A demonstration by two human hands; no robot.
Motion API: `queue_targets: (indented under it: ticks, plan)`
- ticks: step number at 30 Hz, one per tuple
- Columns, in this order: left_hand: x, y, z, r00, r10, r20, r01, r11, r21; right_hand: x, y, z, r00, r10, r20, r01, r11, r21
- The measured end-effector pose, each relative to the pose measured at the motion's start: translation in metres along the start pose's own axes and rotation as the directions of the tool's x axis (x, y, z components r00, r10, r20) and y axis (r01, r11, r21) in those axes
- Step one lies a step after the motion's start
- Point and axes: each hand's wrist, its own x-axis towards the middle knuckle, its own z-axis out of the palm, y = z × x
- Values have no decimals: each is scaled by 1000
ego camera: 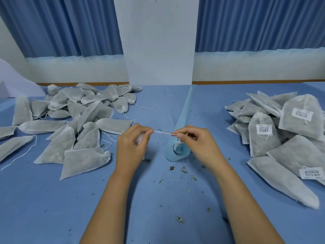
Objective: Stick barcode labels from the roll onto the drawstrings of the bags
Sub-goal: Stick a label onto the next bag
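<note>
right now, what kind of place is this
Likely a packing or labelling workroom: unlabelled bags heaped left on the table, barcoded bags heaped right, a label roll between them, and the left hand and right hand pinching a drawstring taut.

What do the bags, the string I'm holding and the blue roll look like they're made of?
The bags: probably thin non-woven fabric, matte white; dark filling shows through as grey, and they crease softly. The drawstring: thin white cord, likely cotton or polyester; too fine to tell. The roll: pale blue backing paper, smooth, curling in a loose coil; likely coated release liner.
</note>
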Motion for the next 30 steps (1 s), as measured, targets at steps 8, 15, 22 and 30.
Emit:
queue_targets:
  ticks: [8, 15, 22, 30]
  plan:
    - [1, 15, -9, 872, -227, 434, 409, 825, -390, 4, 11, -2, 949, -131, -288, 68, 974, -218]
    - [-2, 17, -2, 914, -318, 251, 399, 815, -420, -9, 8, 27, 980, -175, 89, 196, 839, -508]
    - [-4, 8, 1, 925, -123, 360, 197, 965, -175, -6, 5, 12, 936, -351, 13, 319, 835, -449]
    - [-2, 21, 1, 872, -265, 411, 419, 839, -347, -5, 6, 22, 959, -175, -225, 152, 982, -115]
